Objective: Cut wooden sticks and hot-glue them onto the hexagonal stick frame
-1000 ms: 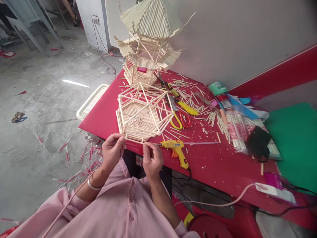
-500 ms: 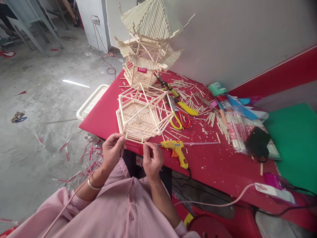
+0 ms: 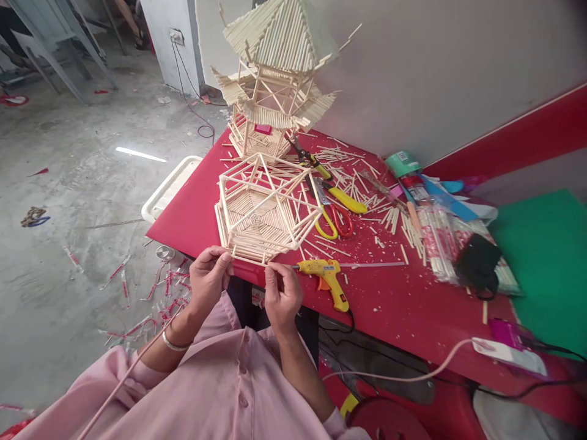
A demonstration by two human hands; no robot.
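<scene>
Between my two hands, at the near edge of the table, runs a thin pale wooden stick (image 3: 249,261). My left hand (image 3: 210,275) pinches its left end between thumb and fingers. At its right end my right hand (image 3: 283,293) has the same closed pinch. Just beyond my fingertips stands a six-sided stick frame (image 3: 257,214) with a floor of sticks laid in rings. The pinched stick lies along the frame's near side; whether it is joined there I cannot tell. A yellow glue gun (image 3: 324,275) lies right of my right hand, its nozzle close to it.
Behind the frame rises a tiered stick pagoda (image 3: 279,79). Scissors (image 3: 331,214), yellow-handled cutters (image 3: 342,194) and many loose sticks (image 3: 358,177) cover the red table (image 3: 183,226). Bagged sticks (image 3: 440,244) and a green sheet (image 3: 545,263) lie at right. A cable (image 3: 403,377) crosses the near right.
</scene>
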